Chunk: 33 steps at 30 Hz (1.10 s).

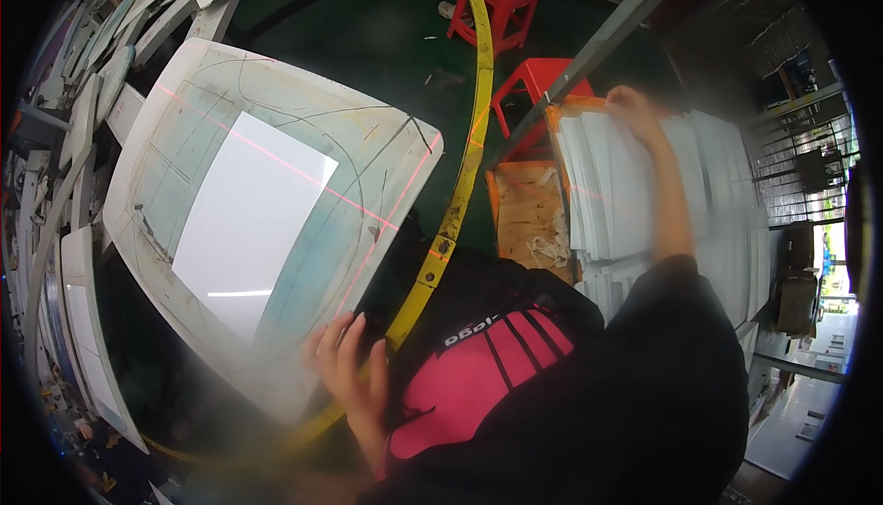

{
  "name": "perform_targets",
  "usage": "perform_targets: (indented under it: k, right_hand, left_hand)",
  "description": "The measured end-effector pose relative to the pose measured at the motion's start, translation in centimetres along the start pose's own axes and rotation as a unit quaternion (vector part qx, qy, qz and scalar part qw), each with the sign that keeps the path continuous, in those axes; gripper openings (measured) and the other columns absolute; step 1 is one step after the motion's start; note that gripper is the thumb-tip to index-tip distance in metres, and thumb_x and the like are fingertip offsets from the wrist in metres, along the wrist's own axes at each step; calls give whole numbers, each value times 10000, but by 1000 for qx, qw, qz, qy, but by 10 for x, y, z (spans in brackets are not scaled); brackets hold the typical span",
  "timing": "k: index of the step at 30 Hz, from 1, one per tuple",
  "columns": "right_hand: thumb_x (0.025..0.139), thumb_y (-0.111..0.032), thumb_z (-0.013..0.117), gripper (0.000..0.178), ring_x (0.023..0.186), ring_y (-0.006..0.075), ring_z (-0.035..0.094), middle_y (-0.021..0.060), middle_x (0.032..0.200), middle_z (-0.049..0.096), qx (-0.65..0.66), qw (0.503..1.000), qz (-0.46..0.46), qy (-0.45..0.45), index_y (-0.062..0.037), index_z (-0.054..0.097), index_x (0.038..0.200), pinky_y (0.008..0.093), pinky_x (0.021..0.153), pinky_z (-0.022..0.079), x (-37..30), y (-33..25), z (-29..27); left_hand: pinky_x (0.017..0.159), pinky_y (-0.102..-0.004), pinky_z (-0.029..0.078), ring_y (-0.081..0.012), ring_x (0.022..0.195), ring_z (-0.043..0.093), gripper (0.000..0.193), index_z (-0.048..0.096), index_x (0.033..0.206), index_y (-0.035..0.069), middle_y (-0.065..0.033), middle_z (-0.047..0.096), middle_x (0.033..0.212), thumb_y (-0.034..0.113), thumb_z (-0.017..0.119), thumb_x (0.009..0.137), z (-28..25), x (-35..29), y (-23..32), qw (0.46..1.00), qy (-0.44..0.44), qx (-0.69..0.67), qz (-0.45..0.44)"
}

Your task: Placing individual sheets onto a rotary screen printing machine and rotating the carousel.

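Note:
A white sheet [258, 220] lies on a pale platen board [359, 109], with red laser lines crossing both. My left hand [354, 367] is at the board's near right edge, its fingers bent a little and apart, with nothing in them. To the right, my right hand [633, 111] reaches to the far end of a stack of white sheets [598, 183]. Its fingers are curled together at the stack's top edge. Whether a sheet is between them is hidden.
A curved yellow rail [474, 132] runs between the board and my body. Red stools [533, 77] stand beyond it, beside a grey metal beam [635, 13]. A wooden box [529, 206] adjoins the stack. More boards [87, 321] line the left side.

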State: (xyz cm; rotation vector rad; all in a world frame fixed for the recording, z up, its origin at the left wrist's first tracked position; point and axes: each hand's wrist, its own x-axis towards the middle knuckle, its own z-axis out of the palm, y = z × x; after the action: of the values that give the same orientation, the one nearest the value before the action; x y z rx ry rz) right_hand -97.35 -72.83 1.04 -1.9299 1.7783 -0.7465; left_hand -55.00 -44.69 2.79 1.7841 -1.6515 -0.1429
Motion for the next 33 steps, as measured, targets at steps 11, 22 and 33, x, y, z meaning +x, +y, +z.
perform_targets:
  k: [11, 22, 33]
  right_hand:
    - [709, -98, 616, 109, 624, 52, 486, -13, 637, 534, 110, 994, -9, 6, -7, 561, 689, 195, 587, 375, -23, -115, -70]
    - [605, -102, 683, 144, 635, 160, 484, -2, 687, 555, -5, 876, -472, 105, -93, 572, 695, 281, 688, 293, -126, -317, 18]
    - [654, -545, 632, 737, 1162, 297, 338, 173, 1275, 334, -18, 772, -563, 294, -70, 426, 1178, 410, 938, 283, -154, -320, 96]
  left_hand:
    - [802, -341, 364, -253, 868, 503, 333, 587, 975, 54, -66, 588, 928, 53, 655, 649, 13, 27, 16, 984, -67, -148, 76]
    - [893, -370, 347, -294, 1078, 448, 581, 373, 1221, 27, -182, 453, 1159, 152, 657, 729, 53, 43, 43, 893, -124, -418, 114]
    - [634, -258, 449, -139, 668, 560, 104, 588, 812, -16, -59, 601, 755, 16, 631, 723, 49, -44, -24, 801, 243, -523, -161]
